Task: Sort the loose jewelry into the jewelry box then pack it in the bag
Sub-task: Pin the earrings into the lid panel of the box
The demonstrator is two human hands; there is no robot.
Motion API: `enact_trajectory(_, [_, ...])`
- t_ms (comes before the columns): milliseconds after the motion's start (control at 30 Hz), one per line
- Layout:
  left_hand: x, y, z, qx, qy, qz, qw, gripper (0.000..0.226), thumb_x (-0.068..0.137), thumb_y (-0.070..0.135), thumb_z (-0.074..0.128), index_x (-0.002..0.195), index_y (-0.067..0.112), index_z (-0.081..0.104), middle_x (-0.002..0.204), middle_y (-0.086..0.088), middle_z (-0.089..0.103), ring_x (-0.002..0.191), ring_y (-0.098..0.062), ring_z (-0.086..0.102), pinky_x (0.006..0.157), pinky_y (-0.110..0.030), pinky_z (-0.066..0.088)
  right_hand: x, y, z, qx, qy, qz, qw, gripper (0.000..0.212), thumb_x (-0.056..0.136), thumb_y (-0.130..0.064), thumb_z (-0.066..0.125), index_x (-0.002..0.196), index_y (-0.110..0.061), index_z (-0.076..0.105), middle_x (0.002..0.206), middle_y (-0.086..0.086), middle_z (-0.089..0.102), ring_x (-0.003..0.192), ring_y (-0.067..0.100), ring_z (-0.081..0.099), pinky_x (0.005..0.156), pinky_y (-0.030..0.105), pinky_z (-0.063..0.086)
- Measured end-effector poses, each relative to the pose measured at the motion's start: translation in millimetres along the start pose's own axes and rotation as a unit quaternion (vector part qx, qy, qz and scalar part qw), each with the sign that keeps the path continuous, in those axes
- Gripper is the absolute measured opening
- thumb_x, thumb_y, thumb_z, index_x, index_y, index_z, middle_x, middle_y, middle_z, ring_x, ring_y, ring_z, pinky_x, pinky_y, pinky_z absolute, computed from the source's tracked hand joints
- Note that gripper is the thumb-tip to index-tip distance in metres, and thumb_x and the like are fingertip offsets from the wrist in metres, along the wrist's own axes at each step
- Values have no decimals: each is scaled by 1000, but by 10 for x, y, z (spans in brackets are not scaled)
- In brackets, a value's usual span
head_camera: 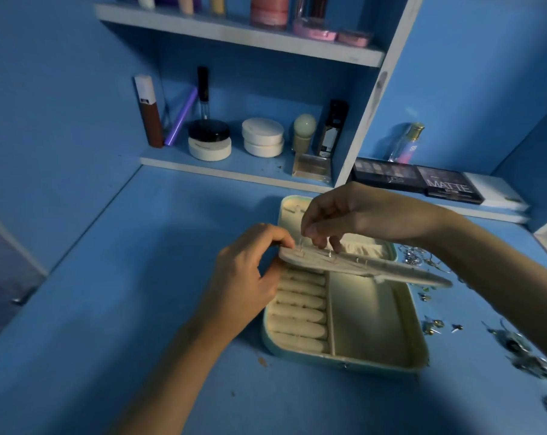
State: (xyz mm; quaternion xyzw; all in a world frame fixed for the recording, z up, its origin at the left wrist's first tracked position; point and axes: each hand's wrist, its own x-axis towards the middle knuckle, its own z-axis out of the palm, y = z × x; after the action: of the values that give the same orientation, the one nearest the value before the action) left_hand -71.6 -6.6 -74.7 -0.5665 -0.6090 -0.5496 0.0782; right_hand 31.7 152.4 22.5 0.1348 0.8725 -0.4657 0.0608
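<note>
Cream earring panel (391, 271) lengthwise left-to-right across open jewelry box (375, 365)

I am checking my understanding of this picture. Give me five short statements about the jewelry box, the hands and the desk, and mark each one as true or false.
1. The jewelry box lies open on the desk. True.
2. The left hand holds the left end of the earring panel. True.
3. The right hand rests flat on the desk, away from the box. False: the right hand is above the panel with its fingertips at it.
4. The loose jewelry lies left of the box. False: the loose jewelry lies to the right of it.
5. The ring rolls fill the left part of the lower tray. True.
</note>
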Motion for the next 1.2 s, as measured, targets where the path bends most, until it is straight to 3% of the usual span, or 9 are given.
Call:
enact_trajectory(167, [-2,-14,5,3,-1,7,1000,12,79,4,61,89,11,58,87,1,64,84,-7,62,75,-24,51,20,-21,35,-22,-2,-7,1000,7,87,-7,62,87,-4,69,78,15,65,66,14,57,62,24,49])
enact_trajectory(300, [2,-7,1,3,-7,6,1000,11,79,2,62,88,8,59,86,-2,65,84,-9,62,74,-27,51,24,-16,48,-19,-1,-8,1000,8,87,-7,62,87,-6,70,74,6,66,66,13,58,61,24,49])
enact_trajectory(667, [5,11,-18,11,-21,7,1000,18,79,2,61,91,14,54,87,-1,63,83,-6,59,70,-25,50,11,-70,70,-77,0,-26,997,8,87,-11,64,86,-12,71,77,5,68,60,4,58,59,20,48])
enact_trajectory(800, [4,21,-31,10,-27,-2,1000,24,78,-1,60,91,18,53,87,3,61,82,-6,59,70,-25,49,21,-88,93,-105,4,-35,994,6,85,-13,66,84,-14,72,71,-2,66,60,4,57,59,20,49])
enact_trajectory(1000, [27,17,-28,42,-8,15,999,14,75,-6,65,84,4,64,82,-3,64,78,-9,59,69,-23,49,31,-155,60,-104,-15,-26,994,7,84,-5,63,84,-10,69,67,-2,64,59,7,58,59,21,48])
enact_trajectory(1200, [28,22,-33,48,-6,19,999,14,74,-8,68,83,2,66,84,-3,63,81,-8,59,72,-22,50,74,-211,35,-110,-42,-17,993,16,82,1,60,78,-13,66,66,1,63,57,7,58,60,22,50])
